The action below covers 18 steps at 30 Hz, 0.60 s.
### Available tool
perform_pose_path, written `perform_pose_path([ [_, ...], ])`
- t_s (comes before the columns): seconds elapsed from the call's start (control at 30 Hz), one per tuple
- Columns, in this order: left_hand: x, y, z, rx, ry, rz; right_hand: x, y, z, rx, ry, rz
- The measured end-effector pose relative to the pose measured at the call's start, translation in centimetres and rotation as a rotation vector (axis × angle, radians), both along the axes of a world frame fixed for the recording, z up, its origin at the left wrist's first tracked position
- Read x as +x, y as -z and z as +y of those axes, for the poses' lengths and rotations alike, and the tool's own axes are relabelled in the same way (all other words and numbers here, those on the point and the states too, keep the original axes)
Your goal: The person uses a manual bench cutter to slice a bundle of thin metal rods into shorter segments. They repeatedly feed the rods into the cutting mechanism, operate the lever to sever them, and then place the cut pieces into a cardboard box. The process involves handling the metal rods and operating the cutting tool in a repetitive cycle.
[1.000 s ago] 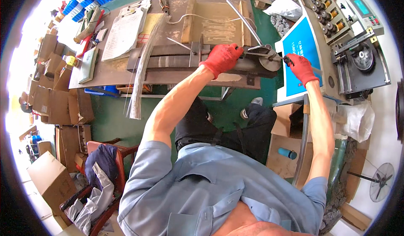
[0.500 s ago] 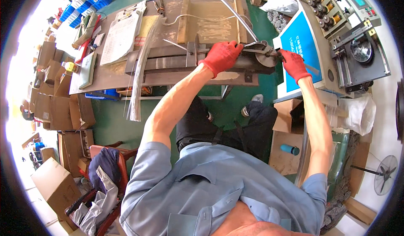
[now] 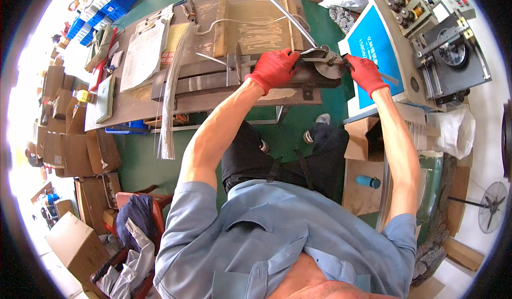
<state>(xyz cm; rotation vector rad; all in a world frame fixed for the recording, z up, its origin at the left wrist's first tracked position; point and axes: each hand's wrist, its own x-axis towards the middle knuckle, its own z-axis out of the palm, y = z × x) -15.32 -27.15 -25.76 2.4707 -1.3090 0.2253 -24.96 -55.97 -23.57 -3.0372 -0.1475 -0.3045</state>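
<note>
Head view: metal bar (image 3: 201, 82) along the worktop (image 3: 125, 105), the left hand (image 3: 273, 70) over it, fingers curled, grip unclear; beside the disc (image 3: 329, 71), the right hand's (image 3: 367, 75) fingers clench a dark handle (image 3: 348, 63). Both forearms (image 3: 220, 126) reach forward.

One left hand (image 3: 273, 71) and one right hand (image 3: 368, 75), with one red glove (image 3: 277, 67) on each. Just one worktop (image 3: 130, 104). One round metal plate (image 3: 330, 73) and one bunch of thin wires (image 3: 172, 86). Two wooden strips (image 3: 220, 27) and one long slanted metal rod (image 3: 292, 21). Two white bags (image 3: 453, 131). One blue bottle (image 3: 367, 180), one little yellow and white bottle (image 3: 82, 96), one fan (image 3: 492, 208) and one red chair (image 3: 124, 198).
</note>
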Motion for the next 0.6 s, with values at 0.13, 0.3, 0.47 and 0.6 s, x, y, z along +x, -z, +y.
perform_pose_path([
  [0.13, 0.8, 0.6, -0.2, -0.018, 0.027, 0.000, 0.1, -0.4, 0.2, -0.001, 0.037, 0.076],
  [0.3, 0.9, 0.0, -0.2, 0.020, 0.035, -0.009, -0.3, 0.0, -0.3, 0.096, -0.048, -0.047],
  [0.47, 1.0, -0.1, -0.2, 0.031, 0.027, -0.025, -0.1, -0.5, 0.7, 0.032, -0.007, -0.001],
  [0.6, 1.3, -0.2, -0.2, 0.069, 0.019, -0.041, -0.3, 0.0, 0.5, 0.008, -0.029, -0.112],
])
